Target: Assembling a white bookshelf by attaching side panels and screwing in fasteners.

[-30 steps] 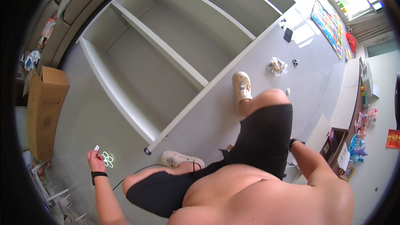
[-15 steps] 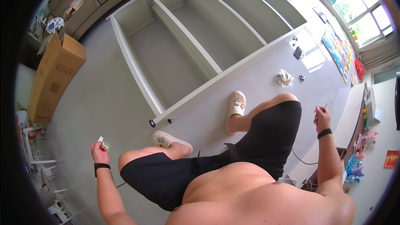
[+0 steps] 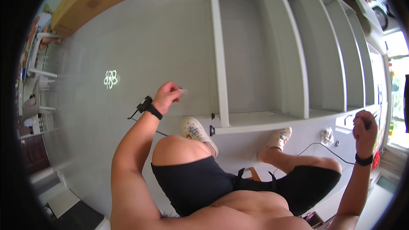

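Observation:
My left hand (image 3: 167,96) is closed, pinching a small flat white piece (image 3: 183,92) between thumb and fingers above the grey floor. It hangs left of the end panel of a white shelf unit (image 3: 219,59), apart from it. The unit lies on the floor with its compartments facing up; small black feet (image 3: 212,131) show at its near corner. My right hand (image 3: 365,135) is closed, raised near the unit's near right end. What its fingers hold, if anything, I cannot make out. A black band circles each wrist, and a small black device (image 3: 145,103) sits at the left one.
A long cardboard box (image 3: 93,4) lies at the far left. White chairs (image 3: 40,71) and part of another person stand along the left edge. A crumpled clear bag (image 3: 327,136) and a black cable (image 3: 315,144) lie near my right leg. My beige clogs (image 3: 281,138) stand beside the unit.
The view has turned to the left, so the shelf unit now fills the right half. My left hand has come in toward the unit's end panel, still pinching the white piece. My right hand stays closed.

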Available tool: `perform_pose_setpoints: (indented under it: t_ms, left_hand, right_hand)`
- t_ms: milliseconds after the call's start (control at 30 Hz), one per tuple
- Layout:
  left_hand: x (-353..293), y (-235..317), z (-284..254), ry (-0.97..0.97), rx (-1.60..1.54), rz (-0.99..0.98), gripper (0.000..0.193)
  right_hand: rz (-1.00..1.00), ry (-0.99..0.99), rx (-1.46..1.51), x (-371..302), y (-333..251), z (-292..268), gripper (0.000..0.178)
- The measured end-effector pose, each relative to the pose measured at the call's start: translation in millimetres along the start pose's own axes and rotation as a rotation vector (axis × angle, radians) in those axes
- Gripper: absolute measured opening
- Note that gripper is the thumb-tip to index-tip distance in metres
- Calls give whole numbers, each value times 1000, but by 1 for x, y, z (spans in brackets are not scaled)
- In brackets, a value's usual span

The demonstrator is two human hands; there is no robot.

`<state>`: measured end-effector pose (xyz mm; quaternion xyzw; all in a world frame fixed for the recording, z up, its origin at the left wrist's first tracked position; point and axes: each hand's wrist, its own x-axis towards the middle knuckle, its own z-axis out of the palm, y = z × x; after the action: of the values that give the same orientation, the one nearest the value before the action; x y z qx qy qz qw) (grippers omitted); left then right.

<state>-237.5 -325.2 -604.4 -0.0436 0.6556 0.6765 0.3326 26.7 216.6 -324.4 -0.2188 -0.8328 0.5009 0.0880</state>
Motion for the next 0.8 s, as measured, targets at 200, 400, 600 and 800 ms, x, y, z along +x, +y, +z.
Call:
perform_pose_setpoints:
  t_ms: [200,400,600,800]
  left_hand:
    - [20,2,22,-432,281,-70,10]
    - [23,-14,38,-554,224,-53,9]
    - [15,-22,50,-639,225,-35,8]
    - [12,-14,62,-678,244,-69,7]
  right_hand:
    - [43,-381,137,26,-34,144,24]
    - [177,-454,408,13,-23,221,27]
    - [327,-514,362,18,-25,244,19]
    - [342,-490,290,30,-19,246,12]
